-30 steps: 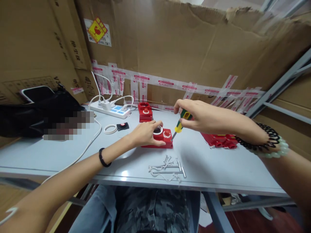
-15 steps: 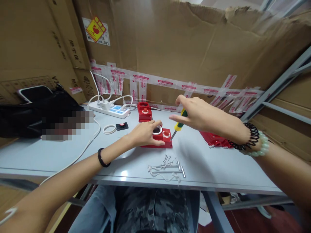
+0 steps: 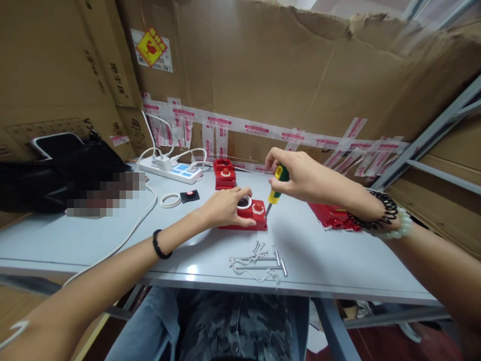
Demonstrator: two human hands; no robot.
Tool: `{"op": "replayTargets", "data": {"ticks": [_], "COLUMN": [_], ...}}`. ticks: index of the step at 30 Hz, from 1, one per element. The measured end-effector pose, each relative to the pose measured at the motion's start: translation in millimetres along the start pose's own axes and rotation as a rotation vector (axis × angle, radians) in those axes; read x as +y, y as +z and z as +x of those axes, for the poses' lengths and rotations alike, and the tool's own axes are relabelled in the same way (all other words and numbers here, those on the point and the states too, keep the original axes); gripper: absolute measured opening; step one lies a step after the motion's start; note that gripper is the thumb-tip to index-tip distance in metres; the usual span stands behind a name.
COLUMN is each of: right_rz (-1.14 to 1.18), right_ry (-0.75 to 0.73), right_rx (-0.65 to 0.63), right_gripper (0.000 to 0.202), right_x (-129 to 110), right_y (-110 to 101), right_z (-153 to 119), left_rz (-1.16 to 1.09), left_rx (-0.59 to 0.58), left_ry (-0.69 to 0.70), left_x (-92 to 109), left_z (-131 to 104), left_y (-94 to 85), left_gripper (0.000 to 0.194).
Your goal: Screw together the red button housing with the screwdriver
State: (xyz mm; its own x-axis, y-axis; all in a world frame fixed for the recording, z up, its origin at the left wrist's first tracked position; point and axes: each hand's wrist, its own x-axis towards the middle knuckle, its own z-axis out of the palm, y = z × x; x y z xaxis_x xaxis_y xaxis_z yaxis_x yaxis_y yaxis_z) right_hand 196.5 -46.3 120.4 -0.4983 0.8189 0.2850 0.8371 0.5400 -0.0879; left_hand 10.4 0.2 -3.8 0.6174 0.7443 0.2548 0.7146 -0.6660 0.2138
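Red switch box [image 3: 244, 219]: flat rectangular plastic housing, one round white-ringed opening, one red button beside it; lies mid-tabletop [image 3: 338, 260]. Left hand [image 3: 224, 206] flat over its left end, fingers spread. Right hand [image 3: 300, 176] pinches a green-yellow screwdriver [image 3: 276, 188], tip at the box's right edge. Loose screws [image 3: 261, 258] just in front.

On the worktop [image 3: 338, 260], three red switch boxes are counted: one under the hands [image 3: 244, 215], one at the back [image 3: 224, 174], one on the right [image 3: 332, 216]. One screwdriver [image 3: 276, 189], one power strip [image 3: 173, 170], one white ring [image 3: 170, 200] and one cluster of screws [image 3: 261, 258], too small to be numbered, are seen.
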Motion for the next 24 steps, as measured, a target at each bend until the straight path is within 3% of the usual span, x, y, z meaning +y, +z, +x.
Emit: {"op": "replayTargets", "data": {"ticks": [3,8,15,20,24], "right_rz": [0.022,-0.082,-0.026,-0.108,0.015], "right_ry": [-0.010,0.046,-0.058,0.066,0.018], "right_rx": [-0.051,-0.001,-0.056,0.011,-0.037], "right_gripper": [0.023,0.019,0.033,0.030,0.043], "right_x": [-0.7,0.8,2.8,4.5,5.0], "right_y": [-3.1,-3.4,-7.4,-2.1,-4.0], "right_z": [0.0,-0.3,-2.1,-1.9,-0.5], "left_rz": [0.005,0.006,-0.005,0.003,0.013], "left_rx": [-0.002,0.000,-0.012,-0.012,-0.018], "left_ry": [0.002,-0.001,-0.001,-0.010,-0.014], "left_x": [0.2,-0.2,0.0,0.2,1.3], "left_z": [-0.2,-0.3,0.0,-0.2,-0.6], "left_y": [-0.6,-1.0,-1.1,-1.3,-2.8], "left_gripper": [0.064,0.066,0.065,0.065,0.065]}}
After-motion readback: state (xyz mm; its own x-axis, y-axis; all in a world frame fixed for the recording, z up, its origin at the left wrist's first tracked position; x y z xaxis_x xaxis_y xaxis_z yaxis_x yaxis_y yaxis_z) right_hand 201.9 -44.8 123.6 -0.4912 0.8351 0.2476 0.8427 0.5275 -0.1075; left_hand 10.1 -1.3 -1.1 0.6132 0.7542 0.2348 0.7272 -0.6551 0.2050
